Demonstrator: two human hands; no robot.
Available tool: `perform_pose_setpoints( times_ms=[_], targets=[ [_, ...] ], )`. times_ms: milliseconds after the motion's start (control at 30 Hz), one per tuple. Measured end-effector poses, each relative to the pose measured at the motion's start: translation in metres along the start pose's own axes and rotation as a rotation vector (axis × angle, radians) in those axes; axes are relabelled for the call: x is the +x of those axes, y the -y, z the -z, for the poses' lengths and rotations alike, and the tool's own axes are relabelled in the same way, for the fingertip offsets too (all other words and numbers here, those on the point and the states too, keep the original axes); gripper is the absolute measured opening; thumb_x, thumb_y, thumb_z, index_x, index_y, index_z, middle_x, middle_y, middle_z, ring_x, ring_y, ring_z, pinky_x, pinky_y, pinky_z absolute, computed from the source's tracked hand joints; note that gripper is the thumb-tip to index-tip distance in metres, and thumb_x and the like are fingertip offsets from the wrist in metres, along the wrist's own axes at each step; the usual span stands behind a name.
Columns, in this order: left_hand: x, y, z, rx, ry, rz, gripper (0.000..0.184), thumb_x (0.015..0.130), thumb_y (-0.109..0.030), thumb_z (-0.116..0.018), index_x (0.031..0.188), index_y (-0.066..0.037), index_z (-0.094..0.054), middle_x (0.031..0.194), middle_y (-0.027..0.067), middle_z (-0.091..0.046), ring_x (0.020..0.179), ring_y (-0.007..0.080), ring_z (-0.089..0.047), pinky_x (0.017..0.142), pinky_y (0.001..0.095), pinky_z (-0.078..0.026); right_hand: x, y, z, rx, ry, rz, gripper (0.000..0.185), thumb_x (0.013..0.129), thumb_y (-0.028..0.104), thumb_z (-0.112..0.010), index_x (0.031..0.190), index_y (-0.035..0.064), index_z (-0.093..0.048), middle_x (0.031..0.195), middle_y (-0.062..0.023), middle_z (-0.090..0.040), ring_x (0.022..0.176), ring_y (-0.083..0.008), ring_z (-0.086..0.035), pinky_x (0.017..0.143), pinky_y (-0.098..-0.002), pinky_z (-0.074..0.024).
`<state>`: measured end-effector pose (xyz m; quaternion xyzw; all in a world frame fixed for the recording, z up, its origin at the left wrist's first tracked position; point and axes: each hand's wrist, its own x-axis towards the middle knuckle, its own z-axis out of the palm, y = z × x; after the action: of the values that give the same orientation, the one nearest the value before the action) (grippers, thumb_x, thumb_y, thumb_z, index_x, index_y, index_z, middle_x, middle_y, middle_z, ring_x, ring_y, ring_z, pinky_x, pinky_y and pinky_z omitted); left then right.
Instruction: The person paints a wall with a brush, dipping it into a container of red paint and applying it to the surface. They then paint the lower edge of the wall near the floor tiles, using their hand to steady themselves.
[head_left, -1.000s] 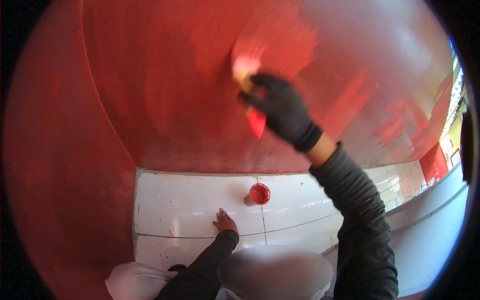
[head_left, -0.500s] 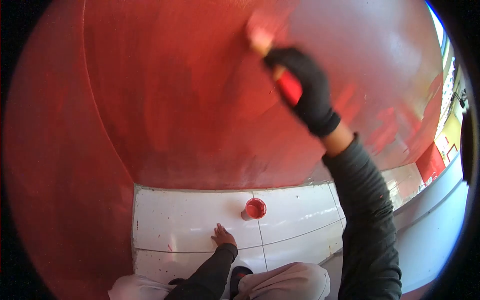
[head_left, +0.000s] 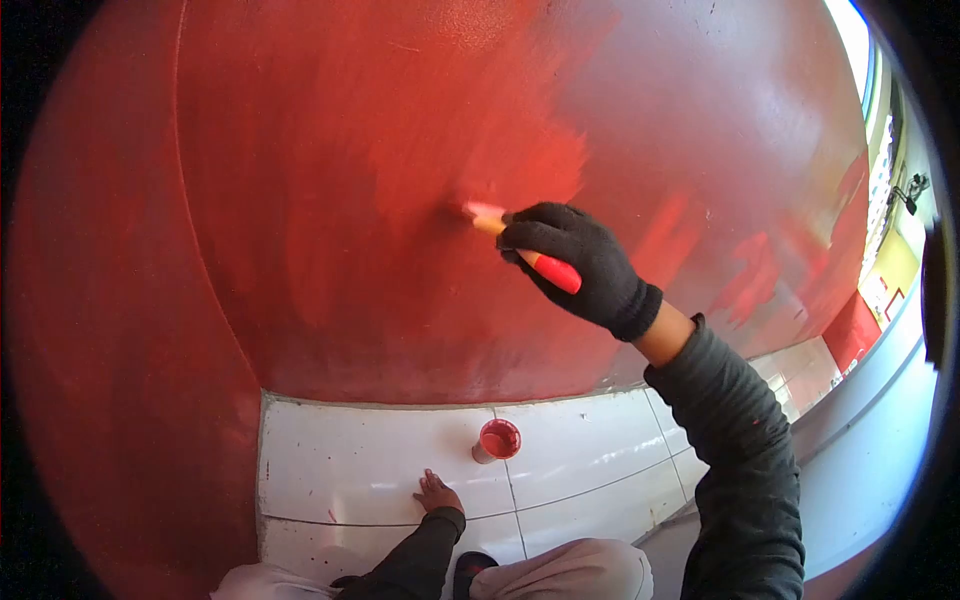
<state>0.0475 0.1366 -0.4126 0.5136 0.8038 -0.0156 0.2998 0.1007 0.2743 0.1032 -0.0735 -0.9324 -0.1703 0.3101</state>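
In a black knitted glove, my right hand (head_left: 590, 265) is closed round a paintbrush (head_left: 490, 222) with a wooden handle and a red end. The bristles are against the red wall (head_left: 400, 290) or very close to it. Fresh bright red paint covers the wall's middle, while duller, patchy paint shows to the right. My bare left hand (head_left: 437, 493) rests on the white tiles, fingers spread, holding nothing. Just beyond it stands a small paint pot (head_left: 498, 440), its inside coated with red paint.
White floor tiles (head_left: 350, 460) meet the wall's lower edge and carry a few red spots. A second red wall (head_left: 120, 330) joins at the left corner. My knees (head_left: 570, 570) are at the bottom. A pale blue-white surface (head_left: 865, 480) rises at right.
My right hand and the paintbrush have swept down and slightly left across the wall. The left hand stays on the tiles, and the view has shifted a little.
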Motion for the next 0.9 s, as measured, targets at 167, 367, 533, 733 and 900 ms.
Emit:
perform_pose_setpoints(
  times_ms=[167,367,533,733,900],
  targets=[
    [0.007,0.006,-0.014,0.016,0.011,-0.021,0.05,0.092,-0.017,-0.027,0.14,-0.007,-0.019,0.15,0.0051,-0.006,0.136,0.0249,-0.015,0.101,0.0549,-0.024,0.048,-0.06,0.068,-0.033,-0.471,-0.303,0.012,0.082,0.011,-0.056,0.091,0.0058,-0.061,0.091,-0.0144,-0.063,0.085,-0.0297,-0.061,0.071,-0.0334,-0.0487],
    [0.007,0.003,-0.017,0.104,-0.046,-0.01,0.047,0.093,-0.017,-0.025,0.139,-0.009,-0.025,0.149,0.0023,-0.012,0.134,0.0228,-0.02,0.102,0.0554,-0.023,0.068,-0.061,0.063,-0.292,-0.51,0.031,0.015,0.081,0.012,-0.056,0.094,0.0084,-0.062,0.089,-0.0139,-0.063,0.084,-0.0292,-0.061,0.071,-0.0345,-0.0484],
    [0.012,0.005,-0.018,0.046,-0.077,-0.028,0.046,0.093,-0.017,-0.026,0.138,-0.008,-0.027,0.148,0.0029,-0.015,0.134,0.0229,-0.021,0.101,0.056,-0.023,0.032,-0.008,0.018,0.144,-0.048,-0.022,0.017,0.079,-0.002,-0.056,0.095,0.0033,-0.06,0.095,-0.0088,-0.063,0.088,-0.0174,-0.06,0.078,-0.0283,-0.0466],
    [-0.001,0.005,0.003,0.064,0.031,-0.062,0.051,0.091,-0.014,-0.026,0.14,-0.004,-0.017,0.149,0.0072,-0.006,0.136,0.0265,-0.016,0.103,0.055,-0.022,0.058,-0.055,0.083,-0.263,-0.679,-0.133,0.015,0.083,0.006,-0.056,0.097,0.0028,-0.061,0.09,-0.0094,-0.064,0.082,-0.0174,-0.061,0.072,-0.0268,-0.0469],
    [0.005,0.005,-0.017,0.062,-0.102,-0.042,0.045,0.092,-0.016,-0.026,0.137,-0.007,-0.028,0.147,0.0037,-0.017,0.133,0.0231,-0.023,0.101,0.056,-0.023,-0.019,-0.021,-0.007,-0.132,-0.185,-0.032,0.024,0.072,0.0,-0.06,0.096,0.0044,-0.06,0.095,-0.0119,-0.061,0.09,-0.0297,-0.058,0.08,-0.0358,-0.0451]
  ],
)
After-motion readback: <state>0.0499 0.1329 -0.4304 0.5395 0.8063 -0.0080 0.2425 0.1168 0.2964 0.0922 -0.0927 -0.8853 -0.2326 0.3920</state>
